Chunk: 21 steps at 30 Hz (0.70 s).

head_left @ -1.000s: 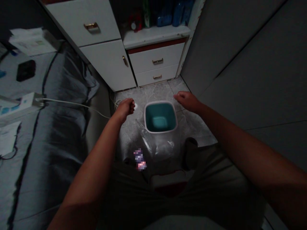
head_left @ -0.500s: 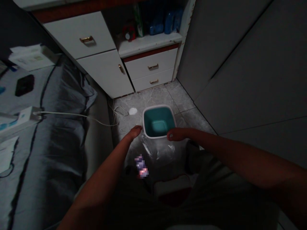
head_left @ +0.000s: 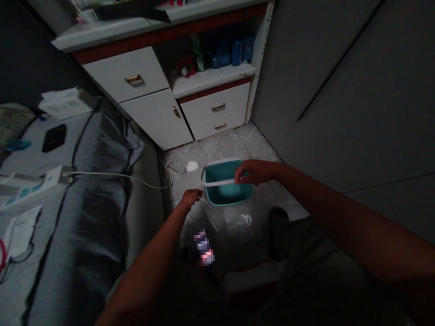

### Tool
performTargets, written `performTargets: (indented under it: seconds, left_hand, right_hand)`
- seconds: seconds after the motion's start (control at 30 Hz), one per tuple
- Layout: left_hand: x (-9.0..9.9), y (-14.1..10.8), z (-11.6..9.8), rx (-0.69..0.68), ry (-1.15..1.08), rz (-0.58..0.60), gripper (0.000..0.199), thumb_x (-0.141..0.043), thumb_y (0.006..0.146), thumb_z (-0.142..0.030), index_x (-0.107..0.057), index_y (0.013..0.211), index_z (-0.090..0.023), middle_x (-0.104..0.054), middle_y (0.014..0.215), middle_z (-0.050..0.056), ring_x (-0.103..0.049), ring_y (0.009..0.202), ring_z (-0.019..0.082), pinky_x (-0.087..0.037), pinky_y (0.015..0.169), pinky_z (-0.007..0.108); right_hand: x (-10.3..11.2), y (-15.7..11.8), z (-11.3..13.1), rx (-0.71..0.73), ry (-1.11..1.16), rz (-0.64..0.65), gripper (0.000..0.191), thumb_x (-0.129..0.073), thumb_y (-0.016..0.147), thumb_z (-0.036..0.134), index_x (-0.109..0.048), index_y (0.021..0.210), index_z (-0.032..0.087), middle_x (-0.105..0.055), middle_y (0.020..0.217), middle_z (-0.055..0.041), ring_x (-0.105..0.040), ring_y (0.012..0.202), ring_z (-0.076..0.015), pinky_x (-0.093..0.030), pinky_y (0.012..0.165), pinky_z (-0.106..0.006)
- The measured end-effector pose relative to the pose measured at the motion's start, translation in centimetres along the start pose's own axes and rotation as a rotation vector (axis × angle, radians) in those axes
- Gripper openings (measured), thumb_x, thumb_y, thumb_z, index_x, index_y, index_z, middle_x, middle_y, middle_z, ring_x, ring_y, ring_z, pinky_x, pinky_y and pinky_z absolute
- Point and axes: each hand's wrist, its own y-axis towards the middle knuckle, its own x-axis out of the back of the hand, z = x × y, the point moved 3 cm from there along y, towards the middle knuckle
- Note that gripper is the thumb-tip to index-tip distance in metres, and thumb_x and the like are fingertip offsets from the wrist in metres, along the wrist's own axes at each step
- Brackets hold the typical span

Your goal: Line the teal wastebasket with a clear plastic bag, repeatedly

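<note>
The rim (head_left: 220,183) is now lifted by the closed right grip (head_left: 253,173), unseated from the bin (head_left: 227,197) beneath; whether anything is held in the part-curled left grip (head_left: 191,198) cannot be told.

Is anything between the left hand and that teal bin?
Nothing solid shows between the left hand and the teal bin, though clear plastic lies close by; whether the hand touches it is too dim to tell. The right hand grips the white rim.

You face a dim room: tiled floor (head_left: 222,148), white cabinet (head_left: 156,111) at its far edge, grey panels (head_left: 346,127) along its right edge.
</note>
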Motion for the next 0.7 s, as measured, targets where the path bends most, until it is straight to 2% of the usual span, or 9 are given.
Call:
performTargets:
  seconds: [0.1, 0.17, 0.23, 0.3, 0.43, 0.5, 0.63, 0.7]
  left_hand:
    - [0.2, -0.5, -0.3, 0.023, -0.04, -0.037, 0.007, -0.067, 0.08, -0.023, -0.069, 0.083, -0.018, -0.076, 0.088, 0.008, -0.069, 0.069, 0.017, -0.047, 0.061, 0.027]
    - [0.2, -0.7, -0.4, 0.034, -0.052, -0.045, 0.009, -0.067, 0.079, -0.021, -0.062, 0.086, -0.019, -0.073, 0.083, 0.005, -0.066, 0.065, 0.015, -0.046, 0.06, 0.025]
    - [0.2, -0.8, -0.4, 0.044, -0.052, -0.05, 0.017, -0.066, 0.081, -0.02, -0.056, 0.095, -0.021, -0.07, 0.08, 0.001, -0.064, 0.062, 0.014, -0.045, 0.059, 0.024]
    - [0.2, -0.9, -0.3, 0.059, -0.046, -0.066, 0.028, -0.065, 0.082, -0.02, -0.051, 0.107, -0.023, -0.067, 0.078, -0.001, -0.064, 0.062, 0.013, -0.044, 0.059, 0.023]
    - [0.4, -1.0, 0.1, 0.083, -0.025, -0.064, 0.059, -0.068, 0.081, -0.021, -0.04, 0.132, -0.026, -0.07, 0.083, -0.001, -0.066, 0.066, 0.015, -0.047, 0.063, 0.024]
    - [0.5, -1.1, 0.2, 0.106, -0.016, -0.052, 0.063, -0.069, 0.08, -0.022, -0.039, 0.136, -0.025, -0.072, 0.09, 0.002, -0.066, 0.068, 0.016, -0.049, 0.065, 0.026]
    - [0.6, -1.4, 0.2, 0.15, -0.024, 0.011, 0.035, -0.067, 0.083, -0.03, -0.058, 0.115, -0.02, -0.074, 0.103, 0.007, -0.068, 0.071, 0.016, -0.05, 0.067, 0.028]
    - [0.5, -1.6, 0.0, 0.157, -0.032, 0.039, 0.024, -0.066, 0.084, -0.036, -0.063, 0.102, -0.019, -0.073, 0.102, 0.007, -0.068, 0.071, 0.016, -0.051, 0.067, 0.029]
  right_hand:
    - [3.9, 0.3, 0.7, 0.117, -0.082, -0.402, 0.023, -0.066, 0.082, 0.012, -0.082, 0.097, 0.019, -0.08, 0.102, -0.0043, -0.071, 0.086, -0.0171, -0.052, 0.084, -0.027]
    - [5.4, 0.9, 0.3, 0.136, -0.085, -0.656, 0.025, -0.062, 0.083, 0.01, -0.081, 0.097, 0.018, -0.08, 0.102, -0.0052, -0.071, 0.098, -0.0204, -0.052, 0.095, -0.032]
    - [6.0, 1.6, -0.5, 0.127, -0.057, -0.827, 0.029, -0.058, 0.084, 0.011, -0.081, 0.101, 0.018, -0.079, 0.107, -0.0068, -0.071, 0.103, -0.022, -0.051, 0.1, -0.035]
    - [6.1, 2.2, -1.3, 0.118, -0.042, -0.929, 0.034, -0.055, 0.085, 0.012, -0.08, 0.108, 0.017, -0.078, 0.115, -0.0083, -0.069, 0.111, -0.0231, -0.051, 0.106, -0.037]
    - [6.1, 2.8, -2.5, 0.078, -0.087, -1.001, 0.05, -0.055, 0.086, 0.017, -0.074, 0.132, 0.018, -0.068, 0.138, -0.0102, -0.06, 0.133, -0.0251, -0.044, 0.119, -0.041]
    - [6.1, 2.8, -3.1, 0.041, -0.11, -0.991, 0.06, -0.056, 0.086, 0.018, -0.067, 0.145, 0.019, -0.06, 0.15, -0.0106, -0.053, 0.142, -0.026, -0.041, 0.123, -0.043]
    - [5.8, 2.2, -4.0, -0.025, -0.131, -0.951, 0.071, -0.056, 0.087, 0.02, -0.056, 0.158, 0.021, -0.045, 0.166, -0.0095, -0.043, 0.152, -0.0288, -0.04, 0.125, -0.048]
    - [5.7, 1.7, -4.2, -0.047, -0.144, -0.942, 0.072, -0.056, 0.088, 0.02, -0.054, 0.159, 0.022, -0.04, 0.169, -0.0089, -0.044, 0.151, -0.0294, -0.041, 0.124, -0.049]
